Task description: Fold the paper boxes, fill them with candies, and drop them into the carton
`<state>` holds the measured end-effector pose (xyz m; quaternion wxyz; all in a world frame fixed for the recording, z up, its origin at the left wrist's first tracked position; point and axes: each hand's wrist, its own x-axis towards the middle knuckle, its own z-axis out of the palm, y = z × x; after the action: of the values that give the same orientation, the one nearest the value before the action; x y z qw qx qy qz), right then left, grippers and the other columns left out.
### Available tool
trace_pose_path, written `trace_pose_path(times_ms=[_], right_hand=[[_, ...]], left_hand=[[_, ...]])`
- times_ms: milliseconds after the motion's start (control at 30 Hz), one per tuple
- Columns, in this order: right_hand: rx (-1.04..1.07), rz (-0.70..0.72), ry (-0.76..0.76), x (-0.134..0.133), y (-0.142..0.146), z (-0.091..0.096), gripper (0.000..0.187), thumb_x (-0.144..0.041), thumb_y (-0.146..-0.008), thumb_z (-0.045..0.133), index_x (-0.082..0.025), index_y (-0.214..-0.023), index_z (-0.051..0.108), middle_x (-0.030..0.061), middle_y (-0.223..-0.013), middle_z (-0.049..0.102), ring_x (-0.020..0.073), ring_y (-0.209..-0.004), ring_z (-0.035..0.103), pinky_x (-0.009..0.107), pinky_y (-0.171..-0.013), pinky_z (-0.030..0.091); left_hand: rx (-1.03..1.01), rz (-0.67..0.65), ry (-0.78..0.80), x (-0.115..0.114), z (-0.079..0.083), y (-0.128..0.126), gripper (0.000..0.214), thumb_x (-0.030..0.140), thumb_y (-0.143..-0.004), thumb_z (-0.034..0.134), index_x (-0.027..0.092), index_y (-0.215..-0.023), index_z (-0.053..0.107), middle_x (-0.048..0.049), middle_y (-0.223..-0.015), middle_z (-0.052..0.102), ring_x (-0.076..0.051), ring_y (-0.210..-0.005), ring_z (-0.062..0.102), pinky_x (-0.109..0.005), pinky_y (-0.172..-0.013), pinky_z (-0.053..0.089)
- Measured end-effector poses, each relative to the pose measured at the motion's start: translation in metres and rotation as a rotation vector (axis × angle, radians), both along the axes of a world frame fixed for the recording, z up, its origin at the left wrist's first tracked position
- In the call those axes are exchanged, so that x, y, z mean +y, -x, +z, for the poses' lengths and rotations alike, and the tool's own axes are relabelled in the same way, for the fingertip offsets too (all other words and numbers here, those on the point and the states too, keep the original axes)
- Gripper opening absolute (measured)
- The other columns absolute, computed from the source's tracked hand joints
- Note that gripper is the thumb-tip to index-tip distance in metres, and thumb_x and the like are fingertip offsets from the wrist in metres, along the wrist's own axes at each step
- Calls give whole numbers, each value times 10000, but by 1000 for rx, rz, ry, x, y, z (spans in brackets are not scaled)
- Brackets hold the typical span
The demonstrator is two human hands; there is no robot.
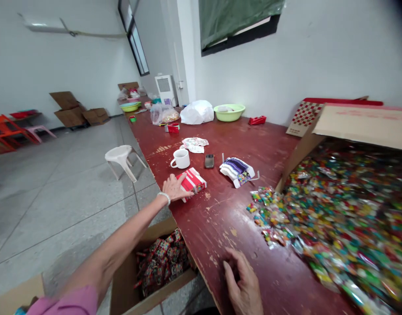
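My left hand point(175, 188) rests at the near-left end of a stack of red and white flat cartons point(196, 178), its thumb and fingers apart and touching the stack. My right hand point(243, 280) hovers low over or rests on the table's near edge, thumb apart from loosely curled fingers, with nothing visible in it. To its right, small clear packets of colourful candy point(273, 214) spill from a large tipped carton point(302, 157). A second stack of purple and white flat cartons point(236, 170) lies farther back.
On the red table point(217, 227) stand a white mug point(180, 159), a phone point(209, 161), a tape dispenser point(172, 127) and a green basin point(229, 113). Below the left edge, an open carton point(168, 291) contains many small filled packs. A white stool point(122, 155) stands on the floor.
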<state>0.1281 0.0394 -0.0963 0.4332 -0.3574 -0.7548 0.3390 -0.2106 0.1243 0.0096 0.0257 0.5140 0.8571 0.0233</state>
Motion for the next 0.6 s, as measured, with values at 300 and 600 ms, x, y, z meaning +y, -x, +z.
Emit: trace_pose_path(times_ms=[300,600], right_hand=[[60,-3,141,-3,-9,16,271,-229,-916,506,-191,-1174,584,56,-933,655,176,-751,631,284,-705,526],[-58,-153,227,-57,-102,27,255,-304,-922,525,-208,-1132,633,63,-990,701,193,-834,677,282,-757,563]], left_hand=[[-171,-414,-84,-74,-7,-135,684,671,-869,437,313,-1451,420,-82,-1075,553,-270,-1010,567,-401,-895,459],[-340,-627,-225,-89,-5,-185,420,453,-888,572,204,-1224,612,-79,-1087,586,-221,-1005,561,-348,-922,471]])
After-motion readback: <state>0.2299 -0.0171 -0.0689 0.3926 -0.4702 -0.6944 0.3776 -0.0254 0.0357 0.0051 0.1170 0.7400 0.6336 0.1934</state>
